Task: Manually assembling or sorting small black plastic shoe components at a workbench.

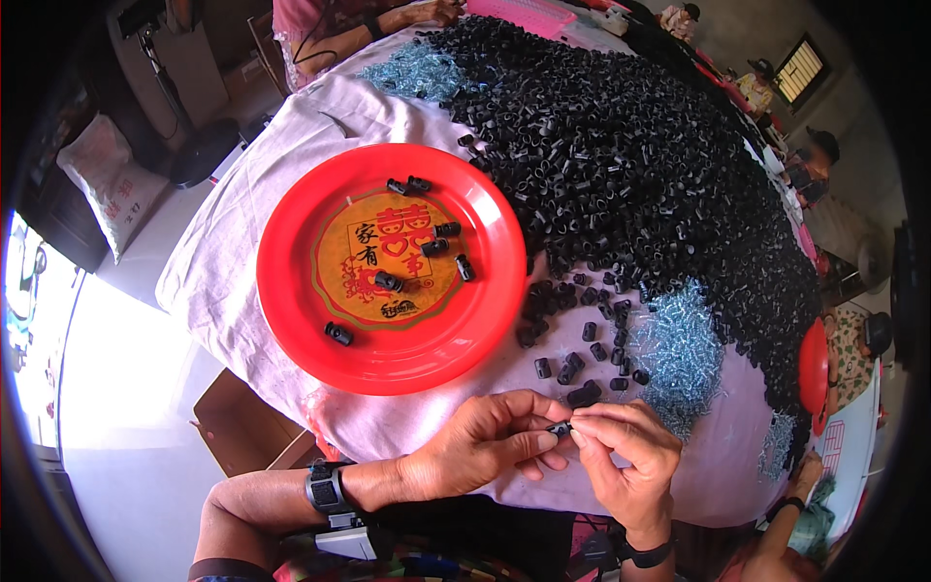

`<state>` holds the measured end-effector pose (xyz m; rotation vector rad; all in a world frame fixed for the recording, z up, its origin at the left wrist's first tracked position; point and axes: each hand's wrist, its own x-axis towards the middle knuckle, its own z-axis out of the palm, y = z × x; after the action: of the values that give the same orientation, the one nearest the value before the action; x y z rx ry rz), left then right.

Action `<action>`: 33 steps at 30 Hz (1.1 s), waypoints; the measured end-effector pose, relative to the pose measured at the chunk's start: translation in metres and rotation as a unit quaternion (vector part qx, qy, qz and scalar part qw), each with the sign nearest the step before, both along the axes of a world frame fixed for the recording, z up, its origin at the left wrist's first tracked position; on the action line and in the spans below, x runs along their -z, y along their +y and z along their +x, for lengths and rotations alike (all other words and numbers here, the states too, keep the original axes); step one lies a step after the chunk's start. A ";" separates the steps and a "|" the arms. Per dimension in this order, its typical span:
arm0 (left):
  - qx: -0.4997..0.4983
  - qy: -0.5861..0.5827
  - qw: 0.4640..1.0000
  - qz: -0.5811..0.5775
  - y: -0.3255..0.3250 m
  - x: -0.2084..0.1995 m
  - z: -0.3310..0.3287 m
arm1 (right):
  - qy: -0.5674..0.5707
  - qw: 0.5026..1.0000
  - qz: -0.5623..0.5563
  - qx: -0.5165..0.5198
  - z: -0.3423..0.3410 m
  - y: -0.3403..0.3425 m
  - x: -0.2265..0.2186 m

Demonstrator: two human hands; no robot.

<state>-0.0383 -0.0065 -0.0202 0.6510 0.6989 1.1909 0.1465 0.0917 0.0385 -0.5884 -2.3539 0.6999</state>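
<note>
Near the table's front edge, my left hand (475, 444) pinches a small black plastic part (559, 429) between thumb and fingers. My right hand (632, 458) meets it from the right, thumb and fingertips closed at the part's end; whatever they hold is too small to make out. Just beyond my fingers lie several loose black tubular parts (569, 368). A heap of small silvery-blue screws (679, 354) sits beyond my right hand. To the left, a round red plate (289, 310) with a printed yellow centre carries several black pieces (388, 281).
A large mound of black parts (601, 145) covers the far and right side of the cloth-covered table (208, 257). More screws (417, 73) lie at the far left, by another person's arm (339, 53). A cardboard box (242, 422) stands below the left edge. Other people sit along the right.
</note>
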 end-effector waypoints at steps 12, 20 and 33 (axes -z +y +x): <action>0.009 0.008 1.000 -0.026 0.001 -0.008 -0.001 | 0.014 1.000 0.004 0.000 0.001 -0.002 0.000; 0.010 0.012 0.999 -0.034 0.001 -0.009 -0.002 | 0.016 1.000 -0.007 -0.004 0.001 -0.003 0.000; -0.041 0.075 0.996 -0.015 -0.002 -0.005 0.009 | -0.005 1.000 -0.010 -0.010 0.004 -0.005 -0.003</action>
<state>-0.0289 -0.0089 -0.0154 0.6973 0.8755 1.2136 0.1507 0.0868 0.0414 -0.5795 -2.3673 0.7325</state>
